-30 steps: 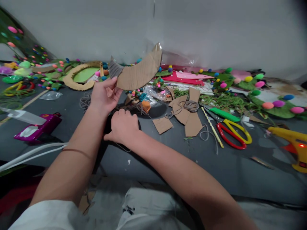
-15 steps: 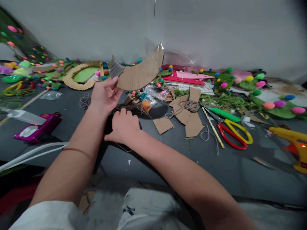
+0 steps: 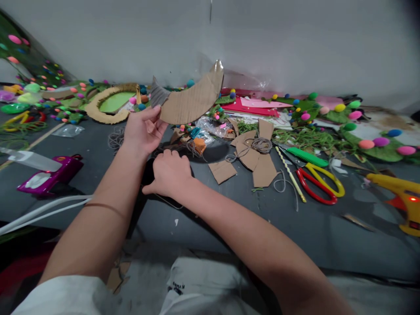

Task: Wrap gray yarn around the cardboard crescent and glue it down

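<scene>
A crescent-shaped piece of cardboard (image 3: 193,103) is raised above the table, its left end wound with grey yarn (image 3: 159,94). My left hand (image 3: 144,131) is closed on it near the wound part, thumb in front. Just below and to the right, my right hand (image 3: 172,173) is low over the dark table with its back to me. Its fingers curl down out of sight, and the thumb sticks out to the left. A thin strand of grey yarn (image 3: 167,202) runs out beneath it; what the fingers hold is hidden.
Cut cardboard pieces (image 3: 223,171), a grey yarn tangle (image 3: 261,145), red-and-yellow-handled scissors (image 3: 316,192) and a yellow glue gun (image 3: 402,192) lie to the right. At left are a purple device (image 3: 49,175) and white cables (image 3: 46,212). Pompom-dotted green pieces line the wall.
The view has shifted very slightly. Both hands and the cardboard crescent keep nearly the same position and grip.
</scene>
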Action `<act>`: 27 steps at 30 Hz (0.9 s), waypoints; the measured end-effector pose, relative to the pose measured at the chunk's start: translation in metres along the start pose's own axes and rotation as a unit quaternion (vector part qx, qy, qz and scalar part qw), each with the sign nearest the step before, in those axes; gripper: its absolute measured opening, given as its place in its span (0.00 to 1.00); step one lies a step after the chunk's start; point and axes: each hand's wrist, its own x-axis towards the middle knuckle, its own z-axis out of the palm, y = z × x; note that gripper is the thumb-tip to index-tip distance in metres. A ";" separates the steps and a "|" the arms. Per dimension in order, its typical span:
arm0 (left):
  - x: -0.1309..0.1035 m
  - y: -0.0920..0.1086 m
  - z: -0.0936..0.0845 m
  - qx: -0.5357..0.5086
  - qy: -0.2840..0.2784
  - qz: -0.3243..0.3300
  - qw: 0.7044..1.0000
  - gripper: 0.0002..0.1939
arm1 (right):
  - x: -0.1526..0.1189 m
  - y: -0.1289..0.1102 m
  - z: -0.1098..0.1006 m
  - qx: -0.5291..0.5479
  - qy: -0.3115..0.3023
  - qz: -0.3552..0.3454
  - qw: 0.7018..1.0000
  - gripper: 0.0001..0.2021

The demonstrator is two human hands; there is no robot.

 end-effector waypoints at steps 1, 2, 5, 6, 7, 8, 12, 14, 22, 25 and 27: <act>0.000 0.000 0.000 0.000 -0.001 0.000 1.000 0.05 | 0.000 0.000 0.000 -0.002 0.003 -0.002 1.000 0.40; 0.000 0.000 0.000 0.001 -0.002 0.000 1.000 0.05 | 0.000 -0.001 0.000 -0.004 0.005 -0.003 1.000 0.39; 0.001 0.000 0.000 0.002 -0.002 -0.003 1.000 0.05 | 0.001 -0.001 0.000 -0.010 0.006 -0.006 1.000 0.39; 0.001 0.000 0.000 0.002 -0.001 -0.003 1.000 0.05 | 0.001 -0.001 0.000 -0.011 0.007 -0.007 1.000 0.39; 0.000 0.000 0.000 0.002 -0.002 -0.002 1.000 0.06 | 0.001 -0.001 0.000 -0.013 0.007 -0.007 1.000 0.39; 0.000 0.000 0.000 0.001 -0.002 -0.001 1.000 0.06 | 0.001 -0.001 0.001 -0.014 0.008 -0.008 1.000 0.39; 0.000 0.001 0.001 -0.004 0.000 -0.003 1.000 0.06 | 0.002 0.000 0.003 -0.019 0.016 -0.012 1.000 0.39; 0.000 0.001 0.001 -0.009 0.002 -0.005 1.000 0.06 | 0.003 0.000 0.004 -0.021 0.020 -0.013 1.000 0.39; 0.001 0.000 0.001 -0.025 0.008 -0.006 1.000 0.05 | 0.000 0.000 0.003 -0.021 0.017 -0.016 1.000 0.39; 0.002 -0.001 0.001 -0.025 0.007 -0.003 1.000 0.05 | -0.002 -0.001 0.003 -0.016 0.010 -0.016 1.000 0.38; 0.001 -0.001 0.002 -0.023 0.003 -0.002 1.000 0.05 | -0.003 -0.001 0.001 -0.013 0.001 -0.021 1.000 0.36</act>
